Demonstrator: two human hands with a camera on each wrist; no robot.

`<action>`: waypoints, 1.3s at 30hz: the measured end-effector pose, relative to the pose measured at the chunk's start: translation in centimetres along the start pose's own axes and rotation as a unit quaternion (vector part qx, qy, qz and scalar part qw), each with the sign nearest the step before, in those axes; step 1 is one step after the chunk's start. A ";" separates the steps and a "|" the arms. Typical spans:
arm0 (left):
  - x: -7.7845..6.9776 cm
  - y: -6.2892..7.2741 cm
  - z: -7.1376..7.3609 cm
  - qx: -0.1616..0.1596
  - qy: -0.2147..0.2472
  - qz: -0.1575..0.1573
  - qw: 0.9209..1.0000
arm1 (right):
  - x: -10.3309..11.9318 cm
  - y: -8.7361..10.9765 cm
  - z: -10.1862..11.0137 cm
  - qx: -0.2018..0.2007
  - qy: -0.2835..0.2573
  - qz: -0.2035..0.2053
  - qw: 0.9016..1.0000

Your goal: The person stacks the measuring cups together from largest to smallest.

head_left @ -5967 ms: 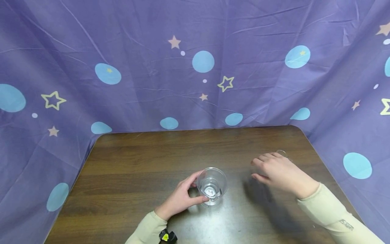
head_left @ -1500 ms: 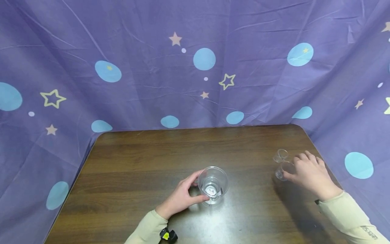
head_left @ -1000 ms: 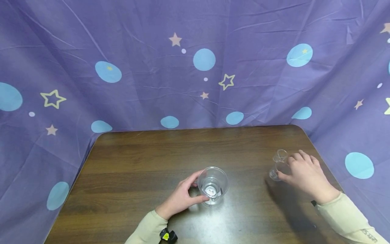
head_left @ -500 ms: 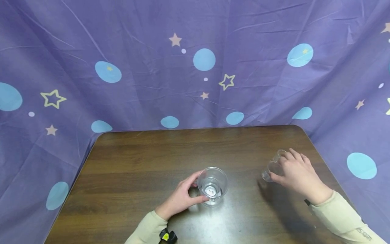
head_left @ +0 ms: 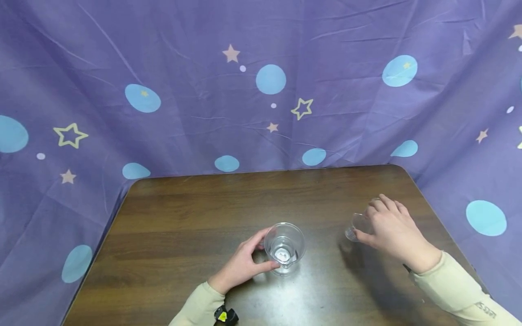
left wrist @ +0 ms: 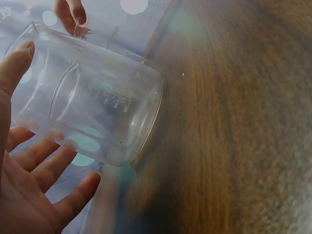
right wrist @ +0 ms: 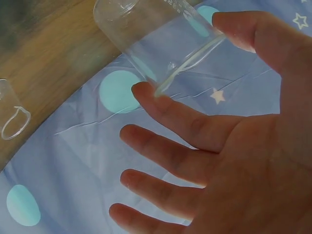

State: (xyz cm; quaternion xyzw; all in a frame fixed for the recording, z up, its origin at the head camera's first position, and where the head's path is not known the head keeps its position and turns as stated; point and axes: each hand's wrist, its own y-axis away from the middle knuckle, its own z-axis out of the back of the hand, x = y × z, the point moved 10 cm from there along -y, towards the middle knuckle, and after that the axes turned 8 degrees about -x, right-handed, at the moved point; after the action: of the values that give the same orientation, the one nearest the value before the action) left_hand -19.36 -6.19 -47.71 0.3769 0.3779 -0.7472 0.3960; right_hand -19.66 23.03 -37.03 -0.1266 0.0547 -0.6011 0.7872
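Note:
A large clear glass beaker (head_left: 284, 246) stands upright on the table, my left hand (head_left: 244, 261) holding its left side between thumb and fingers. A smaller beaker's spouted rim (left wrist: 63, 92) shows nested inside it in the left wrist view. Over on the right, my right hand (head_left: 389, 228) pinches the rim of a small glass beaker (right wrist: 156, 41) between thumb and index finger; the other fingers stay extended. That beaker (head_left: 354, 227) is close over the table. Another small clear vessel (right wrist: 9, 105) stands beyond, mostly hidden behind the right hand in the head view.
Both hands work over a brown wood-grain table (head_left: 195, 217) with rounded far corners. A purple cloth (head_left: 195, 90) with stars and blue circles hangs along its back and sides. A black strap with a yellow mark (head_left: 224, 316) sits by the left sleeve.
The right hand has taken hold of the small beaker and moved it left, toward the large beaker, now covering the other small vessel. The left hand and large beaker have stayed in place.

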 end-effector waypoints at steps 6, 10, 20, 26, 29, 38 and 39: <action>0.0 0.1 0.1 -0.003 0.001 0.003 1.000 | 0.8 -0.2 0.4 -0.008 0.006 0.011 1.000; 0.0 0.1 0.1 -0.004 -0.003 0.002 1.000 | 1.0 -0.2 0.6 -0.013 0.014 0.019 1.000; 0.1 0.1 0.1 -0.003 0.001 0.004 1.000 | 2.0 -0.6 1.1 -0.020 0.029 0.045 0.998; 0.2 0.0 0.1 -0.001 0.004 0.004 1.000 | 2.3 -0.8 1.5 -0.019 0.037 0.048 0.998; 0.3 0.1 0.0 -0.002 0.004 0.000 1.000 | 2.4 -0.9 1.6 -0.017 0.040 0.050 0.998; 0.1 0.0 -0.1 0.001 0.006 0.000 1.000 | 2.9 -0.8 2.2 -0.011 0.042 0.050 0.998; 0.1 0.0 -0.1 0.001 0.007 0.000 1.000 | 2.9 -0.8 2.3 -0.012 0.043 0.051 0.998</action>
State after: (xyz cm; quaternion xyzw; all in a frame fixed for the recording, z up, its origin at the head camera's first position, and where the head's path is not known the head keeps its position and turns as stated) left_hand -19.41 -6.16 -47.85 0.3825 0.3796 -0.7449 0.3933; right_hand -19.10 20.32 -34.43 -0.1073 0.1016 -0.5644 0.8122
